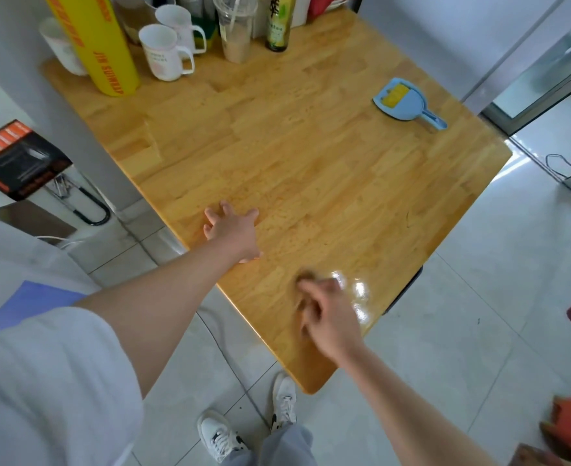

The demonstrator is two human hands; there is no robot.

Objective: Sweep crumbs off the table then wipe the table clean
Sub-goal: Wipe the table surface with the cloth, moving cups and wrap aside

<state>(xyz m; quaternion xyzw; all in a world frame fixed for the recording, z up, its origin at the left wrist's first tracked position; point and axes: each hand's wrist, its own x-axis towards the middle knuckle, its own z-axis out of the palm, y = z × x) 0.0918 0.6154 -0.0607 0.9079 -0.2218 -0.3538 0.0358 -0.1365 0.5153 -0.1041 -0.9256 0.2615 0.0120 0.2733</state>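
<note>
A glossy wooden table (311,156) fills the middle of the view. A small blue dustpan (401,100) with a yellow brush lying in it rests near the table's far right edge, out of reach of both hands. My left hand (232,232) hovers over the near left part of the tabletop, fingers spread, holding nothing. My right hand (327,316) is over the near corner, blurred, with fingers curled; I cannot make out anything in it. Crumbs are too small to pick out on the wood.
At the table's far end stand two white mugs (166,52), a yellow roll (99,45), a plastic cup (235,28) and a green bottle (279,25). A grey wall column (58,105) borders the table's left side. My feet in white shoes (250,422) stand on the tiled floor.
</note>
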